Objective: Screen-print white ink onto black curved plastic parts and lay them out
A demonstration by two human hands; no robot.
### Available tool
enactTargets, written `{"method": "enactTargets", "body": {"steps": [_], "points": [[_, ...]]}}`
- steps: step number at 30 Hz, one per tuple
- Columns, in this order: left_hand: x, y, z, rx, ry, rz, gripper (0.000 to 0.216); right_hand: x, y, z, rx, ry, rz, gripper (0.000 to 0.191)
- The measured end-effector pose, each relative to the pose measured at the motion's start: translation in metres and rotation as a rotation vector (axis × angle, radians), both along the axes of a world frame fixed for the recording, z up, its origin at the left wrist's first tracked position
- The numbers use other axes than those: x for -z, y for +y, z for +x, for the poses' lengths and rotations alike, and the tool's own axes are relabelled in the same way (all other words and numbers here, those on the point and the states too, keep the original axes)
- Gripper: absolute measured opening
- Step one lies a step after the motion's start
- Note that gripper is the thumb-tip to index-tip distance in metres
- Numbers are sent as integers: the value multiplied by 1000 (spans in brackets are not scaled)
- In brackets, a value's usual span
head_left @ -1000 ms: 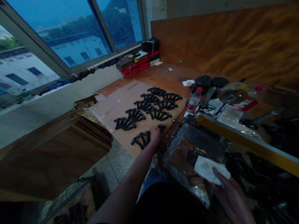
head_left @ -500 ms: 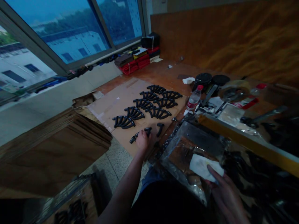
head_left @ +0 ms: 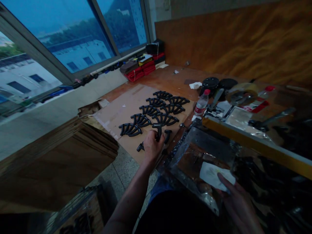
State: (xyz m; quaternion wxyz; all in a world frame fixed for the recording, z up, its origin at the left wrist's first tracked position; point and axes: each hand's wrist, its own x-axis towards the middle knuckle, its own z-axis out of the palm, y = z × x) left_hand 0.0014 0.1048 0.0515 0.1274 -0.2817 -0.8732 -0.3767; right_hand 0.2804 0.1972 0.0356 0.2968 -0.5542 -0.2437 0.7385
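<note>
My left hand [head_left: 151, 145] is closed around a black curved plastic part [head_left: 158, 127] and lifts its end above the cardboard sheet [head_left: 126, 107]. Another loose black part [head_left: 167, 135] lies just right of that hand, and a small end of one [head_left: 140, 147] shows to its left. Fanned groups of the same black parts [head_left: 156, 112] lie in rows further back on the cardboard. My right hand [head_left: 237, 203] rests at the lower right with its fingers on a white cloth [head_left: 214, 175], which lies on a clear plastic bag [head_left: 195, 152].
A stack of flat cardboard [head_left: 60, 156] fills the left. A water bottle [head_left: 201, 104], black lids [head_left: 211, 84], a tape roll [head_left: 241, 92] and tools clutter the bench at right, behind a yellow-edged frame [head_left: 253, 143]. Red bundles [head_left: 143, 66] sit by the window.
My left hand pulled back from the front edge of the cardboard, closed on a black part and raised it. The right hand stays on the white cloth.
</note>
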Motion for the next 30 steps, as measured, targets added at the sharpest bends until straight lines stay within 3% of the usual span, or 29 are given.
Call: {"method": "enactTargets", "body": {"steps": [14, 21, 30], "points": [[6, -1, -1, -6, -9, -96, 18, -3, -1, 0, -14, -26, 30, 47], [9, -1, 1, 19, 66, -91, 16, 3, 1, 2, -37, -20, 11, 48], [12, -2, 1, 49, 120, -74, 16, -4, 0, -1, -16, -25, -11, 49]]}}
